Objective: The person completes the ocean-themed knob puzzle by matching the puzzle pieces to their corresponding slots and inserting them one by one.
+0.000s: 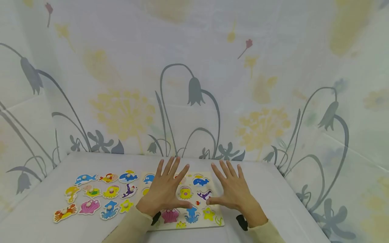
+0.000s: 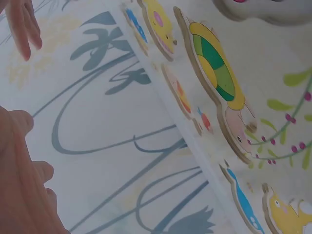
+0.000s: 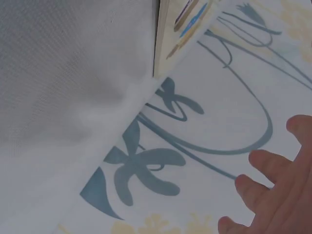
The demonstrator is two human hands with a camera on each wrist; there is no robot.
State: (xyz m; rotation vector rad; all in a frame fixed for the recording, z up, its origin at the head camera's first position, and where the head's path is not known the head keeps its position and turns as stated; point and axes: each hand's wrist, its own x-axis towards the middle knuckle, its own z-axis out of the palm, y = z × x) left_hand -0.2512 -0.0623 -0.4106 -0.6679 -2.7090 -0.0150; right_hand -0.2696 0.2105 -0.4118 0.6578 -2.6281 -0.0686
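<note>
My left hand [image 1: 165,190] is held over the left half of a wooden sea-animal puzzle board [image 1: 200,224], fingers straight and spread. Across from it, my right hand [image 1: 232,189] spreads its fingers too, near the board's right edge. Both hold nothing, and their thumbs point toward each other with a gap between. Part of the board is hidden behind the left hand and wrist. Printed pictures show on it, among them a yellow octopus [image 1: 185,192], a blue squid [image 1: 191,214] and a yellow star [image 1: 209,213]. In the left wrist view, a turtle picture [image 2: 214,66] lies in its recess.
Left of the board, several knobbed puzzle pieces lie in rows on the white table [image 1: 273,209], including a crab [image 1: 62,216], a pink shell [image 1: 91,208], a blue squid piece [image 1: 109,213] and a whale [image 1: 124,178]. A flower-printed curtain [image 1: 136,67] stands behind the table.
</note>
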